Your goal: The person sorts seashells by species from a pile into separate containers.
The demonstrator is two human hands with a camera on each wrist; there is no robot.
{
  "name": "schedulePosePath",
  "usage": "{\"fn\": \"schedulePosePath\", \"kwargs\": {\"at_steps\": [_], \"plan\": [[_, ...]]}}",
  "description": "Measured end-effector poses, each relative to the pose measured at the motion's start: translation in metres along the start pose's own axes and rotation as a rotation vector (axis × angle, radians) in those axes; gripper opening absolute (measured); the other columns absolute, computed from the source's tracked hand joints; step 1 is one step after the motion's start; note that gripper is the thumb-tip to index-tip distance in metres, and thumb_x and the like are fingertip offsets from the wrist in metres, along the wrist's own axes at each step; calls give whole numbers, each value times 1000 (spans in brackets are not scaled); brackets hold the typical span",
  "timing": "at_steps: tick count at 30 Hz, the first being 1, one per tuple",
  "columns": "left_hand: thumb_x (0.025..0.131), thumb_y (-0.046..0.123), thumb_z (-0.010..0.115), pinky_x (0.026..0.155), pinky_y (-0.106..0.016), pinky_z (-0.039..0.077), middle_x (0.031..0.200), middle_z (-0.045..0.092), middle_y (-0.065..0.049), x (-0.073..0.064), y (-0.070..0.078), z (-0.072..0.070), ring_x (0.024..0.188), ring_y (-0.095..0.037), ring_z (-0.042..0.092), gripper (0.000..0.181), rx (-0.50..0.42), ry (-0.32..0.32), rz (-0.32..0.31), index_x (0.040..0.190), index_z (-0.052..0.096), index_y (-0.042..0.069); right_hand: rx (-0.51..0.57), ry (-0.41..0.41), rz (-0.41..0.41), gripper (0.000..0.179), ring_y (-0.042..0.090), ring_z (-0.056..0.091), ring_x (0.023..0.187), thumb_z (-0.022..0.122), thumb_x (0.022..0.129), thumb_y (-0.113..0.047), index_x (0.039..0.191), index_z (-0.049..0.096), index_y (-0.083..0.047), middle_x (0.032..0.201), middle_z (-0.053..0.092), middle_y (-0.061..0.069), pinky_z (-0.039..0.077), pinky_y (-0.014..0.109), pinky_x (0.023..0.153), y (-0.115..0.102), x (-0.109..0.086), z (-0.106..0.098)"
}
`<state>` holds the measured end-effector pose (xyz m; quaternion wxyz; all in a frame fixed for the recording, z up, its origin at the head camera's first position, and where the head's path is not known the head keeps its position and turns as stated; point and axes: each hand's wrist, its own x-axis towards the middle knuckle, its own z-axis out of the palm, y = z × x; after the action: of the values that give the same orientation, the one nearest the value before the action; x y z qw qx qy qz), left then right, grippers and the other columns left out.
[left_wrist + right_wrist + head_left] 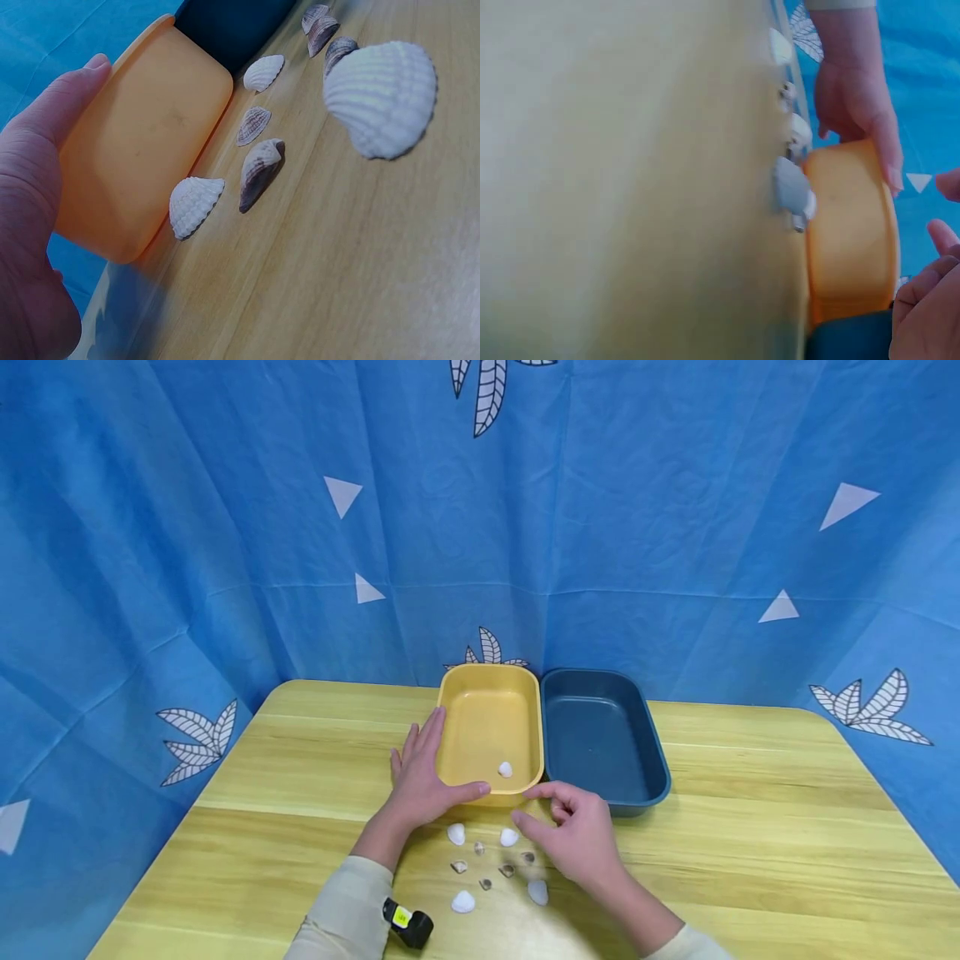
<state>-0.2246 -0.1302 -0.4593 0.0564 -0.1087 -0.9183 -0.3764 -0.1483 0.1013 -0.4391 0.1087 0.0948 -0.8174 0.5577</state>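
Observation:
My left hand rests against the left side of the yellow tray, fingers spread along its wall and thumb over the front rim. Inside that tray, close to the front, lies one white seashell. My right hand is just in front of the tray's front right corner, index finger and thumb apart with nothing between them. Below it on the table are white seashells and small brown seashells. In the left wrist view, a ridged white seashell lies right by the tray's front wall.
An empty dark blue tray stands against the yellow one on its right. Both sit toward the back of the wooden table, before a blue curtain. A black strapped device is worn at my left sleeve.

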Motion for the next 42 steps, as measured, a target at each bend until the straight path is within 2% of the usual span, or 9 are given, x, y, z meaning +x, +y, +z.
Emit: {"fn": "schedulePosePath", "kwargs": {"at_steps": [5,13,24,37,42], "plan": [[68,61,84,110,-68,-7,167,9,3,0,0,0,150,-36,1,128,3,0,-5,163,7,23,1,-44,20,21,5,24,48,88,74,-10,92,77,-10,53,26,-11,30,22,49,5,-5,5],[67,64,83,110,-68,-7,167,7,6,0,0,0,150,-36,1,129,5,-3,-9,163,6,24,-58,-117,143,20,5,29,49,89,74,-15,89,76,-13,53,30,-10,31,23,49,17,-5,12],[67,64,83,110,-68,-5,167,8,6,0,-2,0,150,-36,2,128,8,4,2,163,8,24,-180,-162,191,23,6,36,49,92,69,-24,80,73,-18,53,39,-8,31,24,48,25,-9,18],[68,65,82,110,-68,-5,167,9,5,-1,-1,-2,150,-35,1,128,13,-11,-3,163,5,25,-299,-164,185,26,8,43,52,93,67,-29,78,71,-21,58,46,-7,35,26,49,24,-9,23],[69,64,82,111,-67,-6,166,7,8,-1,-1,-2,150,-34,1,127,17,-12,-8,162,4,28,-330,-157,188,25,9,44,52,92,67,-29,77,70,-21,58,47,-7,35,27,49,23,-8,24]]}}
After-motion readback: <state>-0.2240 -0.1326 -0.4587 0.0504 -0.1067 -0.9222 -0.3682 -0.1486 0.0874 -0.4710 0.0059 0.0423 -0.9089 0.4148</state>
